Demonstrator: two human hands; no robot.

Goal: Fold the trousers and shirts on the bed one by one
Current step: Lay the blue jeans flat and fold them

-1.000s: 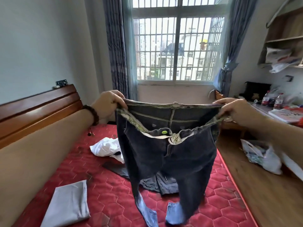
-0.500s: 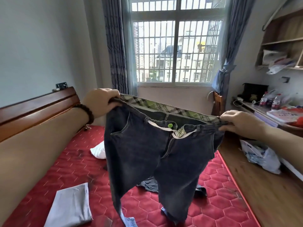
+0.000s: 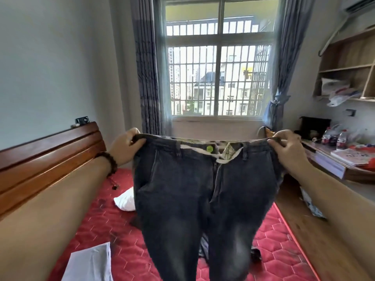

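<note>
- Head view: I hold the jeans [image 3: 194, 199] up in the air, over the bed [image 3: 113, 236], front side facing me.
- My left hand [image 3: 125, 148] pinches the left end of the waistband. The grip is tight, with fingers and thumb curled over the band.
- My right hand [image 3: 284, 148] pinches the right end the same way. That grip is tight on the band too.
- My hands are far apart, so the waistband is pulled almost flat. I think I hold it like this so the jeans hang straight and the creases drop out.
- Both legs hang down side by side. Their ends go below the picture, so I cannot tell if they touch the bed.
- The fly is open at the top, and a bit of checked lining and a green button show there.
- I judge this is the start of folding this pair. The next move would be to bring one leg over the other, so the two ends of the band must meet evenly.
- A grey cloth [image 3: 91, 264] lies flat and neat on the bed near my left arm. It looks folded, so I think it was put there out of the way.
- A white cloth [image 3: 124, 201] lies in a heap farther up the bed, partly behind the jeans. It looks not folded yet.
- Some dark cloth [image 3: 205, 248] peeks out between the hanging legs. I cannot tell what it is.
</note>
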